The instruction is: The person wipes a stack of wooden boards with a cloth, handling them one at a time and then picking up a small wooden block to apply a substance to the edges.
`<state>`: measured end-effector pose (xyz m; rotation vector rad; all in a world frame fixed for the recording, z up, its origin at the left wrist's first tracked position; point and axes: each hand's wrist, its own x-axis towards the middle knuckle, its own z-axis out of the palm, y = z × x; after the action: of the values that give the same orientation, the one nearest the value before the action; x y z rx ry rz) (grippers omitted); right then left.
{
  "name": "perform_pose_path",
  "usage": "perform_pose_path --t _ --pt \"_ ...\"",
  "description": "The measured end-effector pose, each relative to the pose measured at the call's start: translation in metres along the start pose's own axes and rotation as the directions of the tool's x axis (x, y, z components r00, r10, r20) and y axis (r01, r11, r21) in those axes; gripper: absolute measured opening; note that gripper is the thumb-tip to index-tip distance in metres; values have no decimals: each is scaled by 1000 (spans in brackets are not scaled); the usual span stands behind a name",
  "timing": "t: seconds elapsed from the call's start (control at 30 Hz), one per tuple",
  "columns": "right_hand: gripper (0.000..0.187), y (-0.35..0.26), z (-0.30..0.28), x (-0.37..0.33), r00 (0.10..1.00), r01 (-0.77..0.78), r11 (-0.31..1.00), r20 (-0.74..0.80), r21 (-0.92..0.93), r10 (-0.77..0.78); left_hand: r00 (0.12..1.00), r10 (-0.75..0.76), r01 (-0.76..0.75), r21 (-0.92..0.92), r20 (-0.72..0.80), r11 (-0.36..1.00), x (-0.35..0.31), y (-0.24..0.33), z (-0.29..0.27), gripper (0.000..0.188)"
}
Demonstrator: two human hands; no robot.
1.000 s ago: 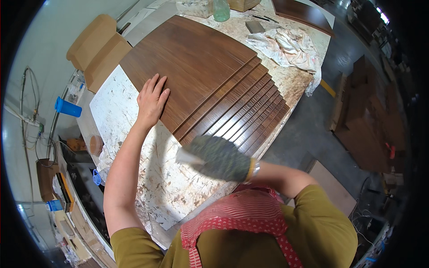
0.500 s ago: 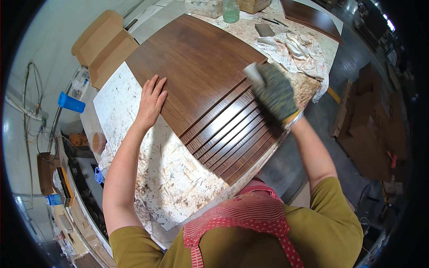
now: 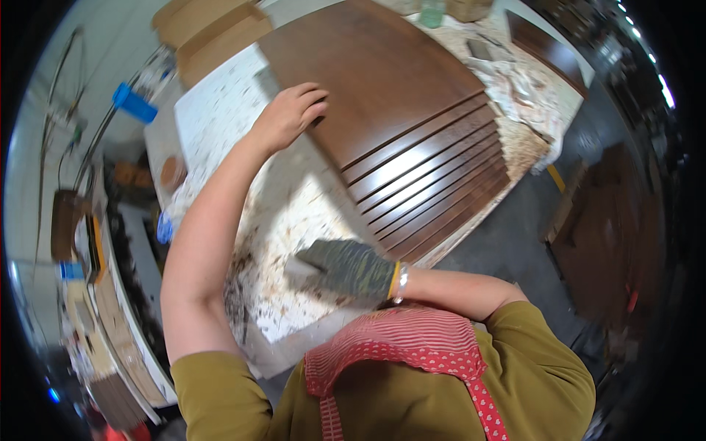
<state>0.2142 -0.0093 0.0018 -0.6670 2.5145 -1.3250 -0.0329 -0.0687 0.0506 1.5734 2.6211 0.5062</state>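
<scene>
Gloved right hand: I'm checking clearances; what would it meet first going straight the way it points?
Likely the bare left forearm; depth is unclear, so the right hand might pass beneath.

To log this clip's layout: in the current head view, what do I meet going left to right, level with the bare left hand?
Blue plastic cup → bare left hand → stack of brown wood-grain panels → stained white rag

No words, labels, brands, numbers or signs can be read on anything in view.
</scene>
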Motion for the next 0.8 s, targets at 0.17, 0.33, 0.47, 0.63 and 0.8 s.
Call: perform_pose_path --t 0.17,0.33,0.47,0.63,0.8 --pt "34 35 24 14 929 301 917 -138 -263 -344 993 -18 0 -158 -113 987 -76 27 -69 37" --pt "40 -31 56 58 998 -34 992 48 120 28 951 -230 181 -233 -205 956 -187 29 -110 33" --pt "31 -56 115 117 938 341 936 -44 -83 -345 880 -422 344 -320 -219 883 -259 51 -117 27" --pt "17 -30 145 136 960 274 893 44 -357 -276 857 -512 471 -314 -62 825 -282 70 -104 22" --pt "36 -44 47 45 906 376 888 -95 -266 -412 879 -474 409 -423 -56 809 -247 64 -84 24"
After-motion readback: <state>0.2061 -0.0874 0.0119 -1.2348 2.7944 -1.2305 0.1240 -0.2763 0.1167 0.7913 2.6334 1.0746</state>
